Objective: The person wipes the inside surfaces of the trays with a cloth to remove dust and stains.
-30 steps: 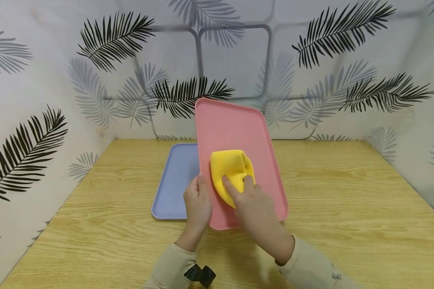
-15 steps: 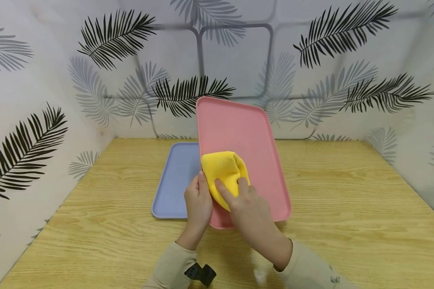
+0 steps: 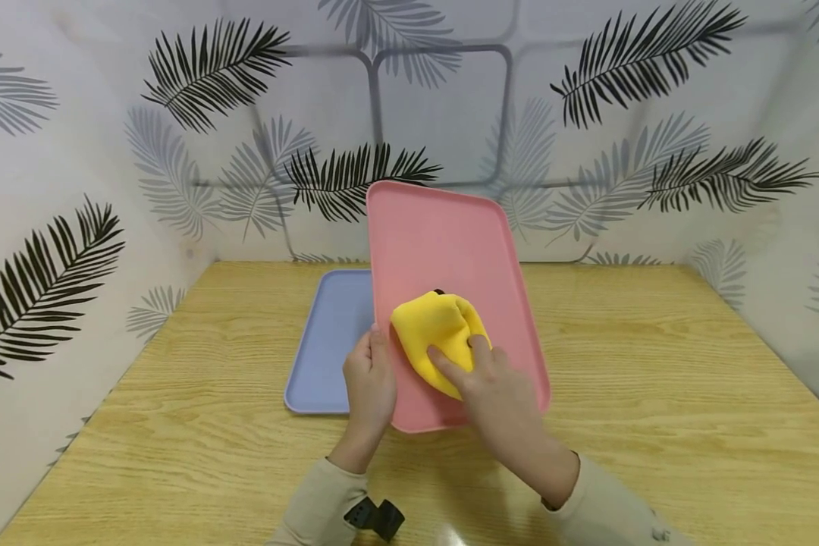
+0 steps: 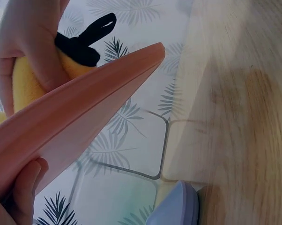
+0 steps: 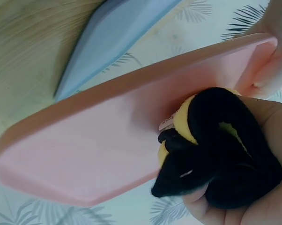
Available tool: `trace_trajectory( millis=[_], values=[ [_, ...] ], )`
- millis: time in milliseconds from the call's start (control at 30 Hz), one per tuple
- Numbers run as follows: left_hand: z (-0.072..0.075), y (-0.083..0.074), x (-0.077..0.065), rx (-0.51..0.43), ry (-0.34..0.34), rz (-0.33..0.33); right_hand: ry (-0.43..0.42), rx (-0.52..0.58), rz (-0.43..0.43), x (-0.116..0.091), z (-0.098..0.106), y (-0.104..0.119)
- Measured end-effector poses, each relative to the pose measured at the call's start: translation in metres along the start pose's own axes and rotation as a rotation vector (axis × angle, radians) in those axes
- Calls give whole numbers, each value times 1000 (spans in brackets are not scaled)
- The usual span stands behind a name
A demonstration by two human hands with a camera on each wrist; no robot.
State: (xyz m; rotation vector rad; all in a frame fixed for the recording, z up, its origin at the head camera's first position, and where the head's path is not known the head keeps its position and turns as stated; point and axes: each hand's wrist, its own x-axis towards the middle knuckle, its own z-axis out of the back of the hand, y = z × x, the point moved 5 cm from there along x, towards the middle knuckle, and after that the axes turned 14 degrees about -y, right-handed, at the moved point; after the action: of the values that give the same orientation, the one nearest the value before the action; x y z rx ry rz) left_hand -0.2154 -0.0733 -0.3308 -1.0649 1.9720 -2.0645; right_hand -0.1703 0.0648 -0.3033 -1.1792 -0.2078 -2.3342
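A pink tray (image 3: pixel 444 235) is held up off the table, tilted with its inner face toward me in the head view. My left hand (image 3: pixel 371 379) grips its left edge, the thumb curled over the rim. My right hand (image 3: pixel 505 402) holds a bunched yellow cloth (image 3: pixel 426 326) against the tray's lower middle, with the index finger spread over it. In the right wrist view a thick black fabric band (image 5: pixel 244 183) and a small pale tag (image 5: pixel 166 123) show on the cloth. A black loop (image 4: pixel 101 30) sticks out of it in the left wrist view.
A blue tray (image 3: pixel 329 349) lies flat on the wooden table (image 3: pixel 655 379), partly hidden behind the pink tray and my left hand. Leaf-patterned fabric (image 3: pixel 587 174) hangs behind and along both sides of the table. A dark band (image 3: pixel 375 518) sits at my left sleeve.
My right hand moved the yellow cloth left across the pink tray, then back right. A bit of black now shows at the cloth's top edge. The left hand stays on the tray's rim.
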Motion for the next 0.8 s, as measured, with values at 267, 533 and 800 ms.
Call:
trace_trajectory(
  millis=[267, 533, 800],
  values=[
    [5, -2, 3, 34, -53, -30, 38, -40, -52, -5, -1, -20],
    [8, -7, 7, 45, -87, -72, 113, -88, -162, -11, -5, -44],
    [11, -10, 8, 46, -88, -82, 246, -189, -271, -15, -11, -62]
  ],
)
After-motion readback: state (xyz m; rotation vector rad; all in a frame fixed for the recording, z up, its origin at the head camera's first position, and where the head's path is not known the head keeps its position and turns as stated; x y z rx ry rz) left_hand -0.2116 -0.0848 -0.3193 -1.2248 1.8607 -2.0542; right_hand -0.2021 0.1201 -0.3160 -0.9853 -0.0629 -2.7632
